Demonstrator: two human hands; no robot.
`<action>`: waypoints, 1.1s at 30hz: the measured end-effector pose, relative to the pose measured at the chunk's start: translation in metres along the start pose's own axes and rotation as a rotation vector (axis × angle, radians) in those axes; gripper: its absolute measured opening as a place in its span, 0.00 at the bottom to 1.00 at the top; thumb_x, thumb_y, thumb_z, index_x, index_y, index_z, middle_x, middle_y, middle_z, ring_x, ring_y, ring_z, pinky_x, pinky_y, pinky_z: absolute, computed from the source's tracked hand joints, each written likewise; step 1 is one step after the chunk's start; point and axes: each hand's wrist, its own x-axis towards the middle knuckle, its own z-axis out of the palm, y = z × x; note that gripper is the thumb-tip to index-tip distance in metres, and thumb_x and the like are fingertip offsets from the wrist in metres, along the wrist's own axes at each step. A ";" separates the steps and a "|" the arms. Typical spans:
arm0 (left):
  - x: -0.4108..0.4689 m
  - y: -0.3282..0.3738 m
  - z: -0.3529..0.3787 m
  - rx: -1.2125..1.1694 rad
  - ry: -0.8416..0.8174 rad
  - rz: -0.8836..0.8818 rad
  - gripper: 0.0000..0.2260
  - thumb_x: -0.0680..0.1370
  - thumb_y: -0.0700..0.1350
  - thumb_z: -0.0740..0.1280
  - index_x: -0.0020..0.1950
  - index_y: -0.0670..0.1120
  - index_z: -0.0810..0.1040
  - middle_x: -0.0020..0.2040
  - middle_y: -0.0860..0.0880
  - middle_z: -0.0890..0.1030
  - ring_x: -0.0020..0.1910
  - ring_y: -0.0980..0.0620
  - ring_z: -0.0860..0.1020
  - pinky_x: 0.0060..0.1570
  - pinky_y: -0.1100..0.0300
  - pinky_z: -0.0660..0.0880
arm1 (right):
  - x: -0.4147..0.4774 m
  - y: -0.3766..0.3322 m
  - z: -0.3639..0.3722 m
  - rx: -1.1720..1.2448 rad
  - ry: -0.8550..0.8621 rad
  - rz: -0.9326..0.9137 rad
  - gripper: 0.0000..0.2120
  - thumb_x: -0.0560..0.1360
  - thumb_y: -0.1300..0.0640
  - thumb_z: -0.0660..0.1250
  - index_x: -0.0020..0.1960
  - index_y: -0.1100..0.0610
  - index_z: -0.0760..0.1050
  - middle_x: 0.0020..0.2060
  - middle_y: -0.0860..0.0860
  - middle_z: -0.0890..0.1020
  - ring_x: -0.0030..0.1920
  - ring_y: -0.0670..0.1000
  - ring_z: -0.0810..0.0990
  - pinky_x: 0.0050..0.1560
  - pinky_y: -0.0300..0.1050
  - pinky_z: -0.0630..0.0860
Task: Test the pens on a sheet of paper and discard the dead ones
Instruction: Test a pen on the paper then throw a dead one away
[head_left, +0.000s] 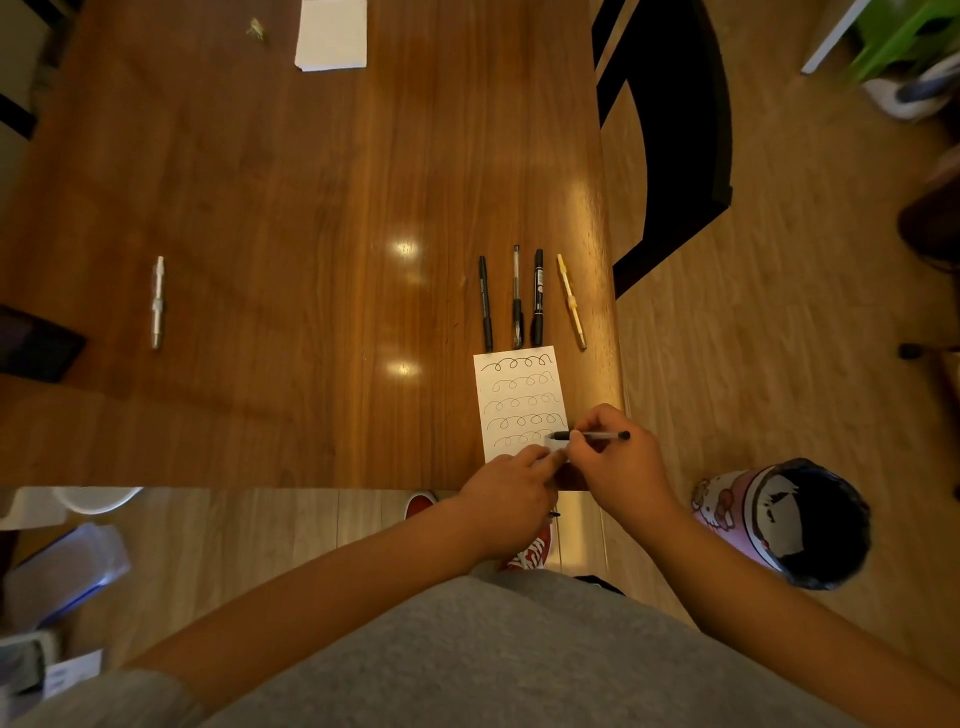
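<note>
Right hand (618, 462) pinches the pen (605, 435) in its grip, long axis crosswise, tip pointing left over the sheet of paper (519, 384); left hand (511, 491) beside the tip, grip indiscernible.

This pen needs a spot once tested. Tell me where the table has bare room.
Bare table lies between the white pen and the row of four pens, also left of the sheet. Crowded: its right edge, around row, sheet and right hand.
</note>
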 end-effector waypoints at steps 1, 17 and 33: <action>0.000 0.000 0.000 0.003 -0.007 -0.003 0.15 0.81 0.50 0.60 0.61 0.43 0.78 0.77 0.44 0.60 0.71 0.44 0.62 0.60 0.50 0.71 | 0.001 0.000 0.000 0.000 0.005 0.004 0.10 0.76 0.59 0.68 0.40 0.45 0.73 0.36 0.45 0.81 0.37 0.45 0.82 0.31 0.33 0.77; 0.002 -0.001 0.004 0.007 -0.001 -0.014 0.15 0.80 0.52 0.62 0.56 0.44 0.81 0.78 0.46 0.60 0.72 0.43 0.61 0.61 0.48 0.70 | 0.006 0.005 -0.008 -0.028 0.058 0.036 0.10 0.74 0.60 0.69 0.39 0.47 0.73 0.34 0.43 0.78 0.36 0.40 0.79 0.26 0.27 0.71; 0.004 -0.001 0.002 0.041 -0.002 -0.025 0.15 0.81 0.53 0.60 0.58 0.45 0.80 0.77 0.46 0.60 0.73 0.44 0.60 0.63 0.48 0.69 | 0.004 0.011 -0.021 -0.011 0.077 0.082 0.07 0.73 0.59 0.68 0.39 0.49 0.74 0.35 0.46 0.79 0.38 0.48 0.79 0.33 0.42 0.78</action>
